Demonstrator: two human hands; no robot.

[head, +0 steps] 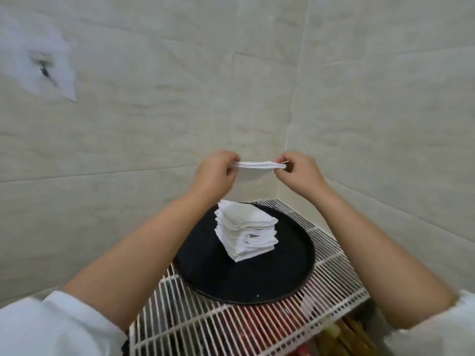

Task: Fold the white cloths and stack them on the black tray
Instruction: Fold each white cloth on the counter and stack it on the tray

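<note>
Right now a person holds a folded white cloth (258, 168) in mid-air, stretched level betw. both hands, above and a bit behind the stack. Left hand (215, 173) pinches the cloth's left end w/ fingertips curled tight round it; right hand (300, 172) pinches the right end the same way. Cloth sags slightly in the middle, layers visible along its front edge. Below, a round black tray (218, 276) sits on a white wire shelf (331, 268) in a tiled corner; on the tray stands a tall stack of folded white cloths (246, 231), approx. mid-tray toward the back. Risks, as a judgement: the stack looks uneven, w/ corners poking out and a slight lean, so setting the next cloth down off-centre or w/ a push could tip or slide the upper layers. The pinch is only at the ends, so letting one end go early could let the fold fall open. Tray overhangs the shelf's left edge a little, so a heavy press there might rock it. Around: pale tiled walls (385, 111) close behind and to the right, a blurred white patch w/ a dark mark upper left, and red and tan items, unclear, under the shelf. White sleeves at both lower corners. Nothing stands betw. the cloth and the stack top.
</note>
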